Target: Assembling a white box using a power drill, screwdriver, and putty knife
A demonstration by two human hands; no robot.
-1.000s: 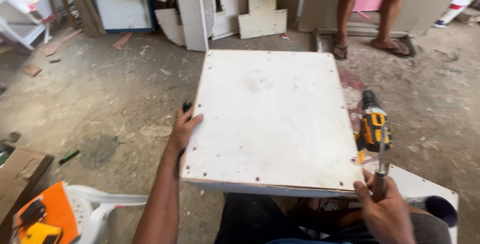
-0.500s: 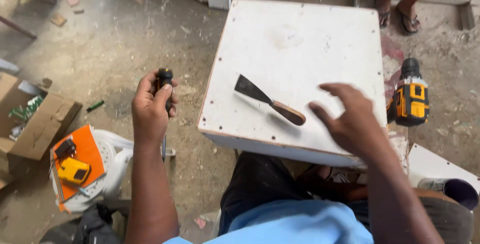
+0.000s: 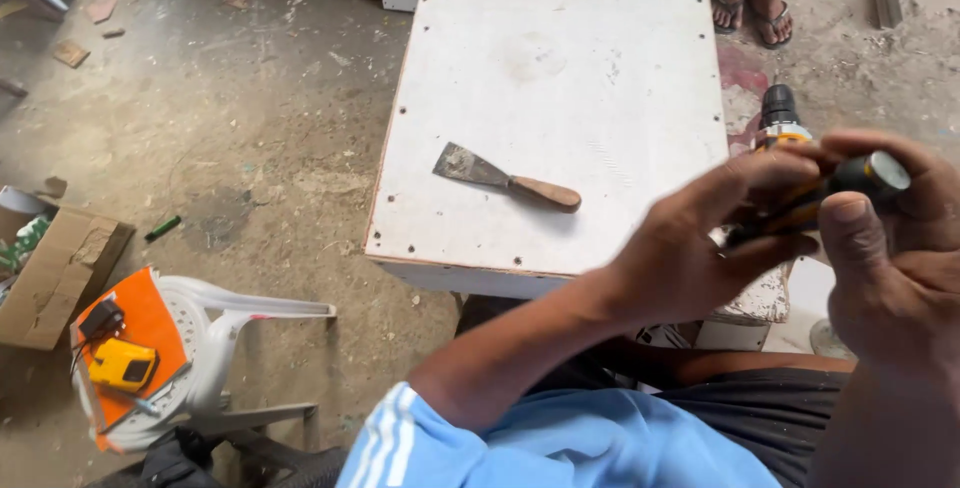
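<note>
Both hands meet at the right of the view, over the near right corner of a white board (image 3: 560,78) that serves as the desk. The left hand (image 3: 690,248) reaches across from the lower middle, and its grip is pinched on the shaft end of a screwdriver (image 3: 815,198) with a black and yellow-orange handle. The right hand (image 3: 895,268) comes up from the lower right; its grip is wrapped about the handle, with the thumb lying along the near side and the round grey butt of the handle showing above the fingers. The tool lies almost level between the two hands, slightly blurred, so its tip cannot be made out.

On the white board, well apart from the hands, lies a putty knife (image 3: 505,178) with a brown wooden handle, its metal blade pointing to the upper left. A yellow and black cordless drill (image 3: 780,118) shows just beyond the left hand, at the board's right edge; it is partly hidden by the fingers.

At the lower left stands a white plastic chair (image 3: 245,313) carrying an orange sheet and a yellow battery charger (image 3: 122,364). A cardboard box (image 3: 60,268) sits on the dusty concrete floor beside it. At the top right, another person's feet in sandals (image 3: 750,8) stand beyond the board.
</note>
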